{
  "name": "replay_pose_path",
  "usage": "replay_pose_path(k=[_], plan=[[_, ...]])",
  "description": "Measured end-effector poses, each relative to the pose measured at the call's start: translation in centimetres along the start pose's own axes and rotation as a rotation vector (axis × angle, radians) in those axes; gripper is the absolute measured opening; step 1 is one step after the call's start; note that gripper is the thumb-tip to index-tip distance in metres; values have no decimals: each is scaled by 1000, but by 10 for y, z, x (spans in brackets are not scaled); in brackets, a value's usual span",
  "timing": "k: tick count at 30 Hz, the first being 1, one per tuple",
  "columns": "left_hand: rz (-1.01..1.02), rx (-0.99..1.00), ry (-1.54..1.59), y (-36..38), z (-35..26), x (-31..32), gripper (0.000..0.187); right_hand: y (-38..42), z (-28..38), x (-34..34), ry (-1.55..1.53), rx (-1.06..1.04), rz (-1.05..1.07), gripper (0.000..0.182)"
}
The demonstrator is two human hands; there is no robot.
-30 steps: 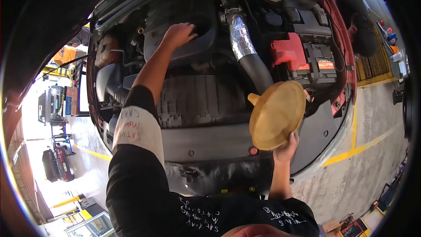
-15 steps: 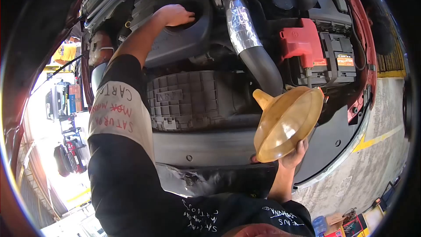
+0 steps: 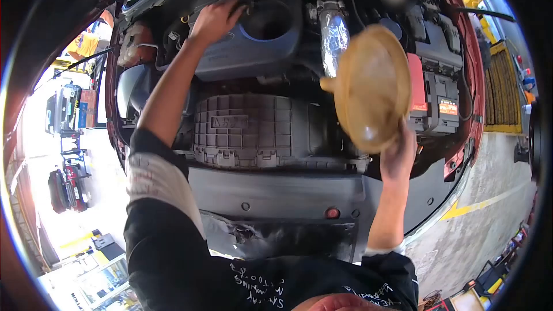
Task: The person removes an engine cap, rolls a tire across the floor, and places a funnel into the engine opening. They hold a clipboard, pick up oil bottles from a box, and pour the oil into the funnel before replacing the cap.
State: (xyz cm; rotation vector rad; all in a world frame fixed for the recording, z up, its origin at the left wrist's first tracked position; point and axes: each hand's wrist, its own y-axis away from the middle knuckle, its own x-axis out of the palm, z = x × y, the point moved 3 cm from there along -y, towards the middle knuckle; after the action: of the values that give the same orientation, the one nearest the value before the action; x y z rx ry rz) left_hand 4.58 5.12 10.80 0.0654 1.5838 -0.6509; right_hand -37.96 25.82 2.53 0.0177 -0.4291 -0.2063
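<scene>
Head view: the right hand (image 3: 398,155) is closed around the rim of a yellow funnel (image 3: 373,87), held raised over the right of the engine bay with its spout (image 3: 328,84) pointing left, while the left hand (image 3: 214,20) rests with fingers curled, holding nothing visible, on the far edge of the blue-grey engine cover (image 3: 247,60) beside its round opening (image 3: 266,20). Judged sound practice is to turn the spout downward and seat it squarely in that opening. The foil-wrapped hose (image 3: 334,37) stands between funnel and opening; the battery (image 3: 440,103) lies right.
</scene>
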Motion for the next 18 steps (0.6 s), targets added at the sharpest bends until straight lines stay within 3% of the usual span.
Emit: replay_pose_path(k=[1, 3, 5, 7, 9, 11, 12, 15, 17, 18], plan=[[-200, -141, 88, 17, 2, -14, 32, -29, 5, 23, 39, 78, 62, 41], [-190, -462, 497, 57, -15, -44, 29, -67, 28, 86, 56, 173, 178, 40], [-457, -399, 649, 101, -41, -64, 28, -100, 26, 134, 50, 234, 271, 38], [-437, -552, 798, 151, -66, -78, 31, -135, 13, 166, 79, 278, 306, 38], [-461, -639, 901, 197, -87, -85, 36, -155, 0, 200, 157, 312, 522, 39], [-520, -672, 1075, 236, -104, -87, 30, -174, -20, 217, 244, 310, 558, 40], [-544, -759, 1029, 252, -110, -88, 28, -180, -29, 223, 319, 310, 594, 41], [-528, -761, 998, 293, -116, -92, 25, -191, -44, 234, 495, 347, 594, 42], [-504, -827, 961, 316, -116, -90, 45, -197, -52, 238, 545, 330, 597, 42], [-503, -827, 969, 320, -118, -91, 45, -198, -55, 239, 587, 313, 605, 42]])
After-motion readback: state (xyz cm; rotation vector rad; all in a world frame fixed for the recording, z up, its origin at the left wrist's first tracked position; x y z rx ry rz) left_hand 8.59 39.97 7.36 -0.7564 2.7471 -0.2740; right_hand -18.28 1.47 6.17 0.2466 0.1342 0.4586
